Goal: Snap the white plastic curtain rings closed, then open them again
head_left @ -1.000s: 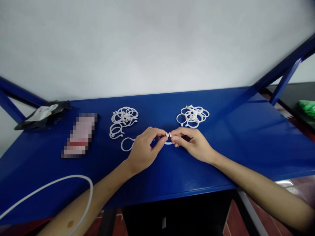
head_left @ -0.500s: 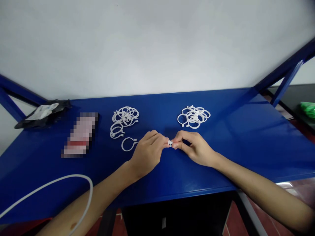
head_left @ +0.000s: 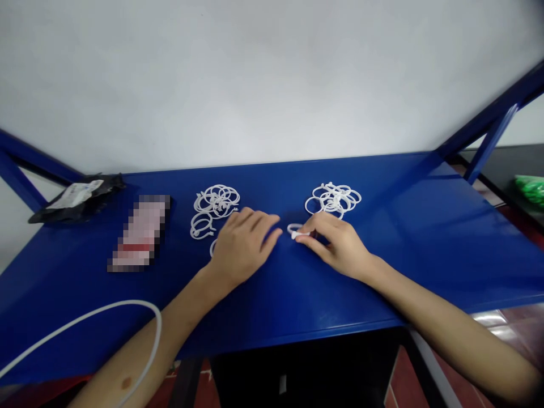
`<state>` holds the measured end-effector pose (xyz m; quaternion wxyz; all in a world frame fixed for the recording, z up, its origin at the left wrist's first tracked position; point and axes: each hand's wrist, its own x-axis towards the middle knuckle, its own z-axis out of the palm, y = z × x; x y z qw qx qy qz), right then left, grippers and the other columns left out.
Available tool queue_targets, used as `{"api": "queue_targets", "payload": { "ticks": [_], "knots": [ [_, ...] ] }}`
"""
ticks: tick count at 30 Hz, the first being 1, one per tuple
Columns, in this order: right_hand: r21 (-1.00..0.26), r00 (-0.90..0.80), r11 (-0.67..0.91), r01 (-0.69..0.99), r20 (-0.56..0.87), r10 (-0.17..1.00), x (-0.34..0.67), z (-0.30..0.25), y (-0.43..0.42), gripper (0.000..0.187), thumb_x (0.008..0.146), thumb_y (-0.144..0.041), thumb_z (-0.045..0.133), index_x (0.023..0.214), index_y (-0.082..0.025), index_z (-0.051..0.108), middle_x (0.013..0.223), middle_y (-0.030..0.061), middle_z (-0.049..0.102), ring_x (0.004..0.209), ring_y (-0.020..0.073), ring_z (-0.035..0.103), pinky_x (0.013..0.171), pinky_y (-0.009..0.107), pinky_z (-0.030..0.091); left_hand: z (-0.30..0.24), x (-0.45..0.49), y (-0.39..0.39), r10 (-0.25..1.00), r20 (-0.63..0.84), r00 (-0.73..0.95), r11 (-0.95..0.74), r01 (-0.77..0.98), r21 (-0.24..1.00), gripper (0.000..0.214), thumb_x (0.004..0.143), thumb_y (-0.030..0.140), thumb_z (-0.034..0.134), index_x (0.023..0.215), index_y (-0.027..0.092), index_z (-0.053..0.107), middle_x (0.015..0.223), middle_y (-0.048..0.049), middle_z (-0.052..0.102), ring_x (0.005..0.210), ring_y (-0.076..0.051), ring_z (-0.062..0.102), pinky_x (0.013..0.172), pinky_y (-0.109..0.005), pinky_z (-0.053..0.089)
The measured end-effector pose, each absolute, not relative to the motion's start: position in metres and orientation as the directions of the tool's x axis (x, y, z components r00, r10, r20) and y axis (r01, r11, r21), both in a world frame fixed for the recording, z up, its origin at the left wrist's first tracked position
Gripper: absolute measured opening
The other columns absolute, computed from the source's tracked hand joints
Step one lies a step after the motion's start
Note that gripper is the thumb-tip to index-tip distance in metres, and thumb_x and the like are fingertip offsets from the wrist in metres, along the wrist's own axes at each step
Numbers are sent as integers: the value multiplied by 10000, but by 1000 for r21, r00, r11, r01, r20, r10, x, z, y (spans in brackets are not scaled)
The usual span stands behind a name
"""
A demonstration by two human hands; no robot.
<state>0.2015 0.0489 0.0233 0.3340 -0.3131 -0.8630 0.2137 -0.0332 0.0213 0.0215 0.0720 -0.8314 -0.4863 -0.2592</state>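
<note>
My right hand [head_left: 335, 243] pinches a white plastic ring clip [head_left: 294, 231] between thumb and fingertips, just in front of the right pile of white rings [head_left: 335, 198]. Part of the held ring is hidden by the fingers. My left hand [head_left: 242, 243] is apart from it, empty, with thumb and fingers spread over the blue table. Behind the left hand lies another pile of white rings [head_left: 216, 199], their ends unjoined where they show. A single ring [head_left: 212, 248] is mostly covered by the left hand.
A blurred-out pinkish flat object [head_left: 142, 232] lies left on the blue table [head_left: 272, 306]. A black plastic package [head_left: 80, 198] sits at the far left corner. A white cable [head_left: 106, 306] loops over my left forearm. Blue metal struts [head_left: 493, 141] rise at the sides, before a white wall.
My left hand has let go of the small white piece both hands gripped and moved left, its fingers opening. My right hand keeps the ring, which now shows its loop.
</note>
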Motion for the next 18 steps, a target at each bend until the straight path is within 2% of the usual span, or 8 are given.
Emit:
{"api": "queue_targets", "payload": {
  "ticks": [3,6,9,12,18],
  "knots": [
    [-403,-507,732,550,535,676,212,23,62,100,999,-267,570,998,-218,657,991,79,683,945,220,625,848,398,526,23,-51,34,903,393,173,-198,980,22,287,988,320,511,1146,153,684,1091,-134,717,1072,-334,604,920,-472,469],
    [-245,-434,665,706,592,679,224,19,78,136,987,-242,570,1020,-191,692,1055,126,643,948,250,575,804,424,528,22,-63,43,957,279,81,-54,993,-102,348,977,336,506,1170,105,682,1133,-173,696,1110,-378,571,920,-503,462],
    [-164,-417,610,776,591,690,232,13,91,156,977,-247,590,1023,-188,726,1085,142,609,930,253,526,780,424,533,20,-69,46,975,203,84,-58,990,-132,329,981,295,477,1158,112,686,1117,-167,705,1112,-374,564,921,-503,455],
    [-145,-427,603,785,579,695,233,9,98,168,976,-257,596,1023,-200,747,1102,143,601,952,259,503,801,435,539,18,-70,47,979,176,104,-86,991,-105,302,982,249,460,1146,157,696,1107,-148,721,1103,-362,568,917,-501,447],
    [-98,-454,595,798,551,700,228,7,100,197,976,-282,597,1028,-200,768,1134,152,619,1012,293,493,819,473,529,19,-67,45,963,238,129,-117,991,-62,292,974,243,469,1114,145,706,1068,-138,737,1060,-365,583,894,-512,443]
  ]
}}
